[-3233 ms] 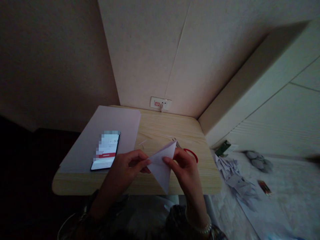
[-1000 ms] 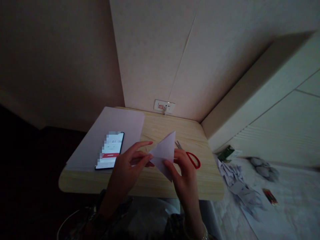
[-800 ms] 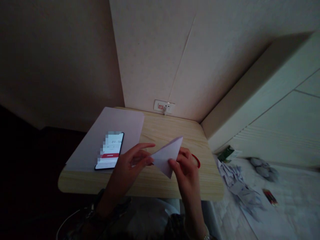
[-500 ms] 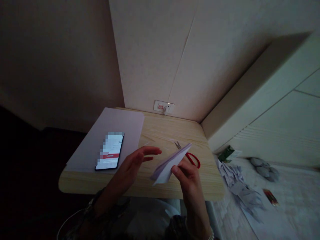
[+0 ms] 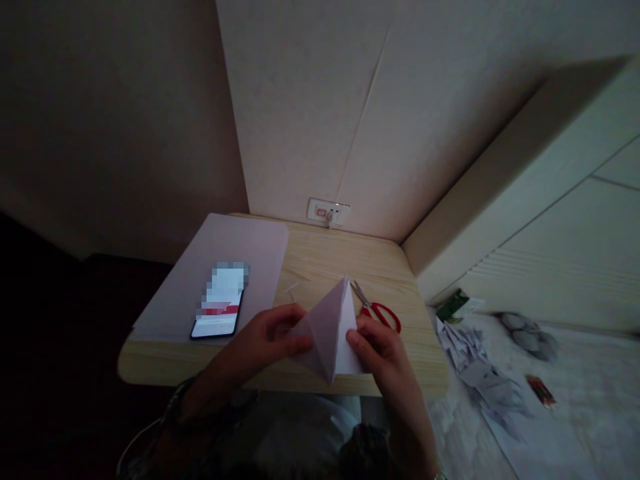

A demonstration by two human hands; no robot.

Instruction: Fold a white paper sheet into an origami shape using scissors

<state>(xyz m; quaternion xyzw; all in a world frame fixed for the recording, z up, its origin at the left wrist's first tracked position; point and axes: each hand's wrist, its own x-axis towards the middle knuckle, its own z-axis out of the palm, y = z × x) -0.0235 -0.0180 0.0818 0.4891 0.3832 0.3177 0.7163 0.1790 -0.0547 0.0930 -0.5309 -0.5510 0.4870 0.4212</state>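
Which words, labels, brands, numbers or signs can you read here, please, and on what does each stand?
No text is legible.
Smartphone screen: partly pixelated, the rest too blurred.
Green packet: too small and dark.
Small dark-red packet: too blurred.
Folded white paper: no writing visible.

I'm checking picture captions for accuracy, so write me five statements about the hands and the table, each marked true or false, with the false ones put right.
1. The left hand and the right hand both hold the folded white paper. True.
2. The phone lies on white sheets. True.
3. The phone's screen is dark. False: it is lit, though partly pixelated.
4. Red-handled scissors lie on the table. True.
5. The scissors lie between the phone and the folded white paper. False: they lie on the other side of the paper from the phone, near the right hand.
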